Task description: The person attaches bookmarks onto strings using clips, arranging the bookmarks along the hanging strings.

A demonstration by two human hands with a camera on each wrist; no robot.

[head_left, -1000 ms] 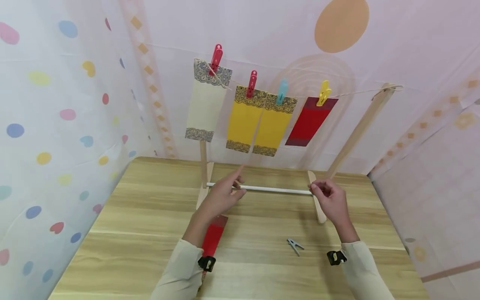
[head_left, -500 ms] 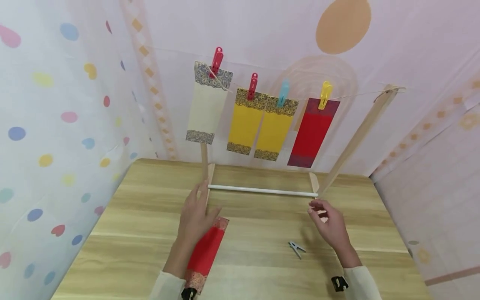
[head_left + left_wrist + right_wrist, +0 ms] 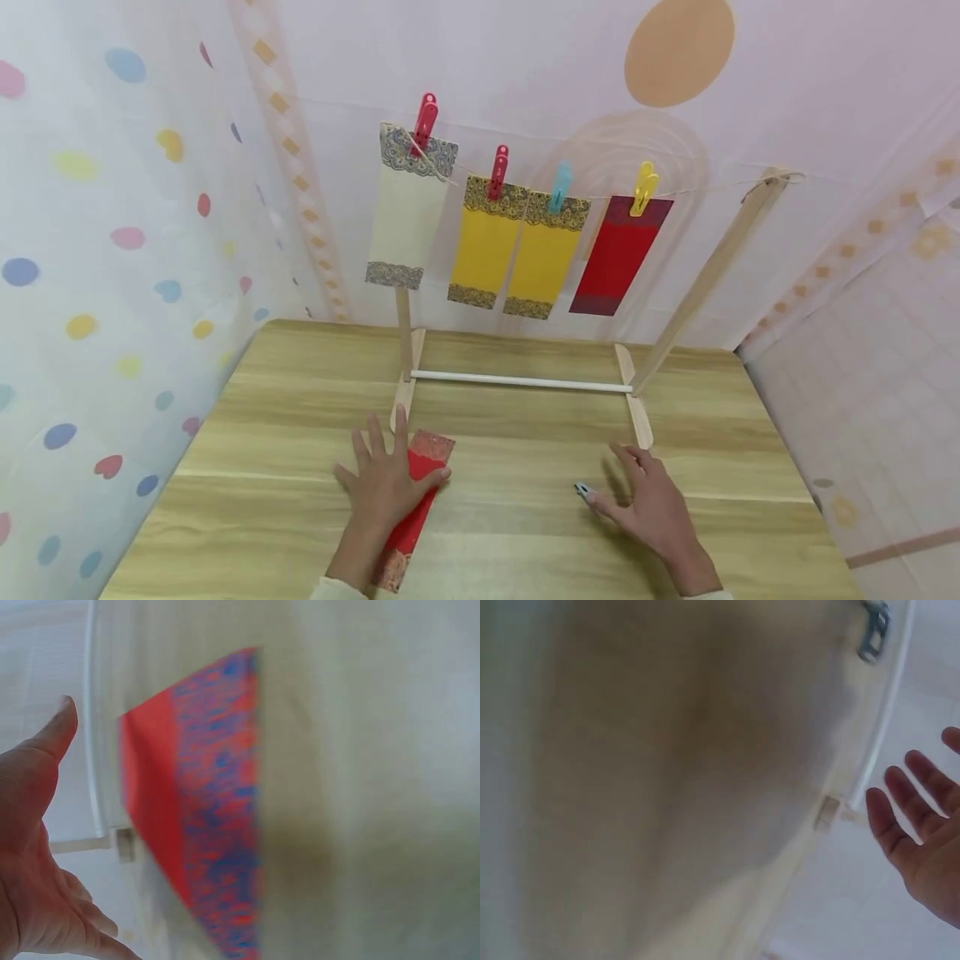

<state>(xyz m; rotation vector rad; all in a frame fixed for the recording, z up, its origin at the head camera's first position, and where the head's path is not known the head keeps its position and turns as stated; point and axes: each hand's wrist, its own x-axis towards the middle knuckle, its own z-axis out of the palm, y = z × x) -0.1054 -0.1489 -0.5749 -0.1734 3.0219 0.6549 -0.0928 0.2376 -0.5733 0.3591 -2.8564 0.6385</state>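
Observation:
My left hand [image 3: 381, 492], fingers spread, is over a red paper strip [image 3: 408, 532] with patterned ends that lies on the table, and covers part of it. In the left wrist view the strip's blurred patterned end [image 3: 217, 787] shows beyond the palm. My right hand [image 3: 658, 508] has its fingers extended above the table, thumb overlapping a small grey clothespin [image 3: 582, 490]. The right wrist view shows that clothespin [image 3: 874, 631] apart from the fingers, which hold nothing.
A wooden stand with a post [image 3: 708, 275] and white crossbar [image 3: 525, 382] is at the back. On its string hang a cream strip [image 3: 405, 217], two yellow strips [image 3: 483, 250] and a red strip [image 3: 618, 258], held by red, blue and yellow clothespins [image 3: 643, 190].
Both hands have come down and nearer from the stand: the left to the red strip, the right to the grey clothespin. The hanging red strip swung out and back.

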